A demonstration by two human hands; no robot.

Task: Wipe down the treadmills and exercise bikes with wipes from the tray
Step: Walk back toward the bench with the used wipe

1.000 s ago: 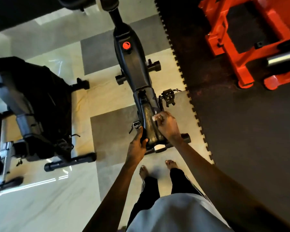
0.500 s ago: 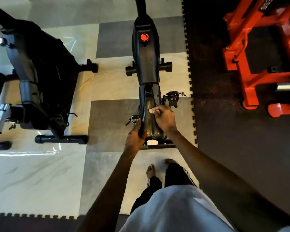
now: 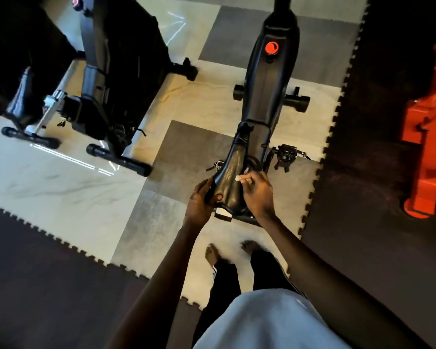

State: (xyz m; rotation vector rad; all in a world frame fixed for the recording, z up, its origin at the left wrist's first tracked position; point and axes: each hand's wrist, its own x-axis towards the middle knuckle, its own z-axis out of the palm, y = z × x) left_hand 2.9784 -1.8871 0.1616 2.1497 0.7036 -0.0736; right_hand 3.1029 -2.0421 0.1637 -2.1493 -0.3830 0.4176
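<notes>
A pale marble-and-grey tiled floor (image 3: pixel 61 177) is bordered on the right and lower left by dark interlocking foam mats (image 3: pixel 363 172), whose toothed edges run close beside the machines. A black upright exercise bike (image 3: pixel 267 91) with a red round knob (image 3: pixel 271 48) is stood in the middle. A second black exercise bike (image 3: pixel 106 79) is set well apart to its left, with open floor between them. An orange-red metal frame (image 3: pixel 428 127) is seen on the right mat. The middle bike's black padded saddle (image 3: pixel 230 182) is gripped at its left edge by the left hand (image 3: pixel 200 200), with the fingers curled round it and the thumb laid on top. The right hand (image 3: pixel 258 191) is held over the saddle's right side. Its fingers are closed in a pinch on a small white crumpled wipe (image 3: pixel 238 178), which is touched to the saddle's top just beyond the fingertips.
</notes>
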